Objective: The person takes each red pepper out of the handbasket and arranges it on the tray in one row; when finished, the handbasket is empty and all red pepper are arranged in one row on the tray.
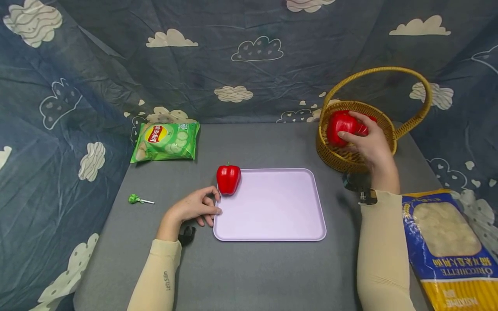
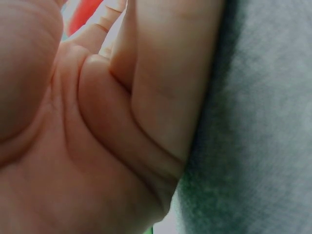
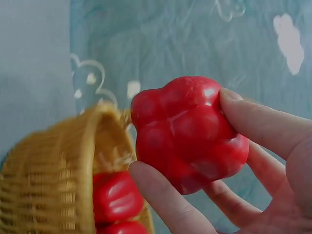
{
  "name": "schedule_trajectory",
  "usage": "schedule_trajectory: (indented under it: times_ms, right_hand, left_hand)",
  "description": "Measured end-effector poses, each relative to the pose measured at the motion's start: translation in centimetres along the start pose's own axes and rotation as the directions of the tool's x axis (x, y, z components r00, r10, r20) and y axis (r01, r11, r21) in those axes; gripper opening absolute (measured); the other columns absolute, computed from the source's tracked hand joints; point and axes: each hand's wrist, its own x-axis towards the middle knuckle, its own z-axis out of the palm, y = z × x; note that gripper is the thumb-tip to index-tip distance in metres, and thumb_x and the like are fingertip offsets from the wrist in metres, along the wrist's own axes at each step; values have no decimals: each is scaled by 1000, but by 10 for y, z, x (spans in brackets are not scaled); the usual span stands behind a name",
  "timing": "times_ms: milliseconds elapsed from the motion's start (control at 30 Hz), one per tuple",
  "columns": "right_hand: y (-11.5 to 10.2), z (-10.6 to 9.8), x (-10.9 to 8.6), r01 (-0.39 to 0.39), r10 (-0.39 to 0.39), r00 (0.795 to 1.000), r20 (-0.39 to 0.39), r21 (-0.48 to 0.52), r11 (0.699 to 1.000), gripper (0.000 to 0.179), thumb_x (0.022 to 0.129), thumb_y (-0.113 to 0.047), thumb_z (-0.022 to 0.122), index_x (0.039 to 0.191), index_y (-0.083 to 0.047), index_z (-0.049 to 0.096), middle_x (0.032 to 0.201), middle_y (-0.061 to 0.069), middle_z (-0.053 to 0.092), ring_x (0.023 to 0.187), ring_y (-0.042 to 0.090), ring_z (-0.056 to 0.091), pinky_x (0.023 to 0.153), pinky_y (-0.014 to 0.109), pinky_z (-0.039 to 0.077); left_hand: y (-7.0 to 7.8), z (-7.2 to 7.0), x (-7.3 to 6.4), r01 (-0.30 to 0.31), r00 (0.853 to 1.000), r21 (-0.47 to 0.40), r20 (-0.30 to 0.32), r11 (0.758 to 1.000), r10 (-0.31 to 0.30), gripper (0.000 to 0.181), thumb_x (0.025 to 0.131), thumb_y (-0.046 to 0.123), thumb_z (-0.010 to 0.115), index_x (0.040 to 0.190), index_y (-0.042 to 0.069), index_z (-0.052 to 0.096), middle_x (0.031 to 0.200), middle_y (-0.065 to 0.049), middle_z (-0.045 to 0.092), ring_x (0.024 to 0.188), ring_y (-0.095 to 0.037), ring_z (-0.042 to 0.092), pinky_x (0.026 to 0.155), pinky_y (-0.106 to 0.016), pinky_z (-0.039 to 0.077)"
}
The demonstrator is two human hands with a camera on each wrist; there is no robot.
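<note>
Up at the wicker basket [image 1: 338, 160], my right hand [image 1: 369, 140] grips a red bell pepper [image 3: 187, 131] between thumb and fingers. In the head view this pepper overlaps the basket's opening; the right wrist view has it beside the rim, lobed end facing the camera. More red peppers [image 3: 117, 197] lie inside the basket, partly hidden. My left hand [image 1: 196, 206] rests at the left edge of the lilac tray [image 1: 272, 207], fingers loosely bent, thumb tip at the rim. Just above its fingertips, another red bell pepper [image 1: 228, 179] stands on the tray's upper-left corner.
A green bag of chips [image 1: 171, 140] lies at the back left, and a green-wrapped lollipop [image 1: 135, 199] nearer on the left. At the right edge, beside my right forearm, is a blue and yellow pasta bag [image 1: 447, 233]. The basket's tall handle [image 1: 379, 69] arches over it.
</note>
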Motion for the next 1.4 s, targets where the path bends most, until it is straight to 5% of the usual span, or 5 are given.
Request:
schedule_trajectory:
  times_ms: [333, 533, 833, 1133, 1400]
  right_hand:
    - [-19, 46, -33, 132, -134, 989, 69, 29, 991, 82, 95, -32, 81, 164, -34, 37, 168, 13, 31, 147, 38, 38, 81, 25, 63]
    - [-21, 75, -38, 162, -168, 971, 170, 48, 986, 78, 95, -22, 80, 162, -28, 41, 170, 11, 30, 146, 40, 43, 76, 21, 62]
    - [-19, 127, -39, 198, -194, 937, 291, 15, 980, 72, 94, -15, 80, 158, -19, 47, 161, 19, 34, 144, 46, 45, 87, 48, 65]
    - [-10, 177, -46, 195, -180, 912, 367, -3, 981, 69, 91, -12, 82, 154, -17, 53, 157, 19, 38, 141, 47, 49, 80, 45, 66]
    - [-4, 201, -50, 208, -160, 904, 396, -81, 975, 65, 91, -13, 82, 150, -20, 55, 156, 17, 42, 140, 46, 52, 77, 37, 65]
  left_hand:
    - [1, 0, -1, -3, 1000, 0, -1, 1000, 3, 37, 95, 18, 80, 118, 9, 53, 76, -6, 75, 61, -17, 75, 49, -29, 55]
    - [0, 1, 1, -22, 1000, -3, 3, 1000, 22, 37, 94, 16, 80, 117, 7, 53, 75, -6, 74, 60, -15, 75, 49, -28, 54]
    - [-1, 1, 0, -18, 1000, -1, -5, 1000, 18, 37, 94, 16, 80, 118, 7, 53, 75, -6, 74, 60, -16, 74, 48, -28, 54]
    - [-1, 0, 1, -12, 1000, 6, -8, 1000, 12, 36, 95, 17, 80, 118, 9, 54, 76, -7, 75, 61, -17, 75, 49, -29, 55]
    - [0, 0, 0, -14, 1000, 16, -10, 1000, 14, 35, 95, 17, 79, 117, 9, 54, 77, -7, 75, 62, -18, 75, 49, -29, 55]
